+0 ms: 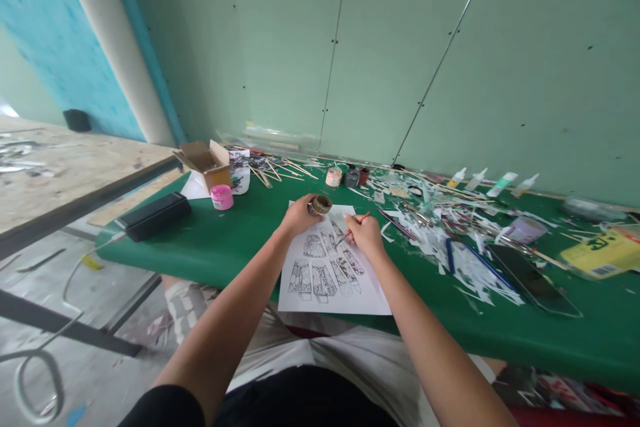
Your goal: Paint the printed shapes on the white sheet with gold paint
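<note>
A white sheet (330,303) with black line drawings of garments lies in front of me on the green tabletop; a few of the drawn shapes on its right side carry brown colour. My left hand (299,215) is closed around a small open paint jar (321,203), brownish, tilted over the sheet's top edge. Between the fingers of my right hand (364,232) is a thin paintbrush (345,237) with a red handle. Its tip points down and left, close to the paper; whether it touches cannot be told.
At left stand a pink jar (221,197), an open cardboard box (213,170) and a black oblong device (155,215). Several paint jars (352,178) stand behind the sheet. Paper scraps (483,273), sticks, a phone (533,278) and a yellow packet (603,252) cover the right side, with glue bottles (503,184) by the wall.
</note>
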{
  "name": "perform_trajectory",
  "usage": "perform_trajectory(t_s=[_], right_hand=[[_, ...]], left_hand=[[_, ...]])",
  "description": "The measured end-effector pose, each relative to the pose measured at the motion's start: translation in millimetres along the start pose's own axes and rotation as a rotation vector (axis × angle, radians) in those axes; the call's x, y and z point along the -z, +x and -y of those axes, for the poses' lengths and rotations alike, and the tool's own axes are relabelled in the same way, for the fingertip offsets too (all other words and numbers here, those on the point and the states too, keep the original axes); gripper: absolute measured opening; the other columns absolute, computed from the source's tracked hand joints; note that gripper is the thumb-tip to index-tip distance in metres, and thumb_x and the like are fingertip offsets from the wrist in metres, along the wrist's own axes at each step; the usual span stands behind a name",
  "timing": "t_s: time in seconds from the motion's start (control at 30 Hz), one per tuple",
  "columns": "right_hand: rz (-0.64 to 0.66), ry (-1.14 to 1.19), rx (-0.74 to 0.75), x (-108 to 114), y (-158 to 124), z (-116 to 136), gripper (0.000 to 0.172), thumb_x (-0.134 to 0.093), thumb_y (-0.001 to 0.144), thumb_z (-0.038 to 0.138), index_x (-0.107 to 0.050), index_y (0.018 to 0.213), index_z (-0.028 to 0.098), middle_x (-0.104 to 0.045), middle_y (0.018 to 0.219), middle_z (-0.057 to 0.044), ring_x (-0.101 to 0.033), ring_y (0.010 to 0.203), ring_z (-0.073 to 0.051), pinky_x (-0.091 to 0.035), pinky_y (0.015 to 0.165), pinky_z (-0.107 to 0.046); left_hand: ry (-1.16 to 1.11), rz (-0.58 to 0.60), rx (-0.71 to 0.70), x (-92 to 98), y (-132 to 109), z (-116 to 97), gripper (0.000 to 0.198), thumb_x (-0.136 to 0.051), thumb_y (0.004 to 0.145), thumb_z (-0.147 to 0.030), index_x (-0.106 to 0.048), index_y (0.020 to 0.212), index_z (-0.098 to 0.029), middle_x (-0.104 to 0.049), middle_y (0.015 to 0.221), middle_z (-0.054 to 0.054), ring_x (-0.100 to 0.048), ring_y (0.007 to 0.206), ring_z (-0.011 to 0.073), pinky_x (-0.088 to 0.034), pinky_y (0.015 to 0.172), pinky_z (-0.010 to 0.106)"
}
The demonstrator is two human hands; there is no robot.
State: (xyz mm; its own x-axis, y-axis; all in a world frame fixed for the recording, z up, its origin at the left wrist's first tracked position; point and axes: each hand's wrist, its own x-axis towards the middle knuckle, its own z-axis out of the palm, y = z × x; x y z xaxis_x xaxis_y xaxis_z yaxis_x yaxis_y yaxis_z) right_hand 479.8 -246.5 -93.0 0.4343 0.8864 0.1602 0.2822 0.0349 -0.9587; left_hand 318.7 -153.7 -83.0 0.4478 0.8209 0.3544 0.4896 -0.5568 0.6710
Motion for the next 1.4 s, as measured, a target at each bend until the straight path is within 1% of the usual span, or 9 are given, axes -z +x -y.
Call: perform_trajectory(t_s=[0.1, 0.27, 0.47, 0.73, 0.83, 1.07, 1.17, 1.27, 1.4], right_hand=[[-0.008, 0.013, -0.011, 0.0, 0.1, -0.3, 0.041, -0.058, 0.072, 0.047, -0.048, 0.042, 0.021, -0.044, 0.03, 0.003, -0.042, 0.027, -0.011, -0.036, 0.032, -0.023], [0.003, -0.019, 0.026, 0.3, 0.3, -0.7, 0.041, -0.057, 0.072, 0.046, -0.048, 0.041, 0.021, -0.044, 0.03, 0.002, -0.043, 0.027, -0.011, -0.036, 0.033, -0.023], [-0.015, 0.016, 0.0, 0.6, 0.4, -0.4, 0.041, -0.058, 0.072, 0.047, -0.047, 0.042, 0.021, -0.045, 0.031, 0.002, -0.044, 0.027, -0.012, -0.036, 0.032, -0.023], [-0.001, -0.008, 0.028, 0.4, 1.0, -3.4, 0.042, -0.059, 0.071, 0.048, -0.047, 0.042, 0.021, -0.044, 0.03, 0.003, -0.043, 0.027, -0.011, -0.035, 0.032, -0.022], [-0.007, 0.007, 0.008, 0.6, 0.8, -2.1, 0.042, -0.059, 0.071, 0.048, -0.047, 0.042, 0.021, -0.045, 0.03, 0.002, -0.044, 0.027, -0.012, -0.036, 0.032, -0.023], [-0.003, -0.007, 0.015, 0.4, -0.3, -2.9, 0.041, -0.058, 0.073, 0.045, -0.047, 0.042, 0.021, -0.043, 0.029, 0.003, -0.042, 0.026, -0.011, -0.035, 0.031, -0.022], [-0.008, 0.032, 0.004, 0.1, 0.3, -3.2, 0.043, -0.06, 0.072, 0.049, -0.048, 0.042, 0.021, -0.044, 0.03, 0.003, -0.042, 0.026, -0.011, -0.036, 0.03, -0.021], [-0.027, 0.129, -0.048, -0.5, 0.9, -2.4, 0.047, -0.062, 0.07, 0.057, -0.048, 0.044, 0.02, -0.046, 0.032, 0.002, -0.043, 0.026, -0.01, -0.037, 0.029, -0.021], [-0.022, 0.194, -0.083, -0.1, -0.6, -0.6, 0.055, -0.057, 0.07, 0.068, -0.05, 0.046, 0.019, -0.048, 0.033, 0.001, -0.043, 0.025, -0.009, -0.037, 0.027, -0.02]], left_hand=[[0.015, -0.004, 0.011, 0.7, -0.5, -1.4, 0.057, -0.076, 0.062, -0.02, -0.059, 0.116, -0.02, -0.066, 0.112, 0.005, -0.062, 0.098, 0.0233, -0.048, 0.08, 0.029], [0.016, -0.002, 0.006, 1.9, -1.5, -4.0, 0.056, -0.077, 0.062, -0.019, -0.06, 0.115, -0.02, -0.067, 0.111, 0.005, -0.062, 0.098, 0.0227, -0.048, 0.079, 0.028], [0.015, -0.002, 0.005, 1.4, -1.2, -3.6, 0.055, -0.077, 0.062, -0.019, -0.06, 0.115, -0.02, -0.067, 0.11, 0.005, -0.063, 0.095, 0.0216, -0.047, 0.076, 0.027], [0.007, 0.007, 0.014, 0.9, -1.2, -2.3, 0.057, -0.076, 0.062, -0.019, -0.059, 0.116, -0.019, -0.068, 0.105, 0.005, -0.063, 0.09, 0.0216, -0.047, 0.075, 0.029], [0.003, 0.011, 0.016, 0.5, -0.6, -2.1, 0.056, -0.076, 0.062, -0.019, -0.059, 0.116, -0.019, -0.069, 0.104, 0.006, -0.063, 0.09, 0.0218, -0.047, 0.075, 0.029], [-0.015, 0.014, 0.013, 0.4, 0.0, -2.3, 0.055, -0.075, 0.062, -0.019, -0.059, 0.115, -0.019, -0.067, 0.108, 0.005, -0.063, 0.09, 0.0214, -0.047, 0.073, 0.029], [-0.008, 0.011, 0.008, 0.0, -0.2, -1.5, 0.056, -0.074, 0.062, -0.018, -0.059, 0.116, -0.018, -0.067, 0.107, 0.005, -0.062, 0.09, 0.0215, -0.047, 0.073, 0.029], [-0.005, 0.015, -0.004, 0.0, -0.3, -1.3, 0.057, -0.074, 0.062, -0.018, -0.058, 0.116, -0.018, -0.067, 0.107, 0.005, -0.062, 0.09, 0.0213, -0.046, 0.073, 0.028], [0.005, 0.019, 0.009, 0.9, -0.9, -2.9, 0.056, -0.074, 0.062, -0.02, -0.058, 0.116, -0.02, -0.067, 0.108, 0.004, -0.062, 0.089, 0.021, -0.046, 0.073, 0.028]])
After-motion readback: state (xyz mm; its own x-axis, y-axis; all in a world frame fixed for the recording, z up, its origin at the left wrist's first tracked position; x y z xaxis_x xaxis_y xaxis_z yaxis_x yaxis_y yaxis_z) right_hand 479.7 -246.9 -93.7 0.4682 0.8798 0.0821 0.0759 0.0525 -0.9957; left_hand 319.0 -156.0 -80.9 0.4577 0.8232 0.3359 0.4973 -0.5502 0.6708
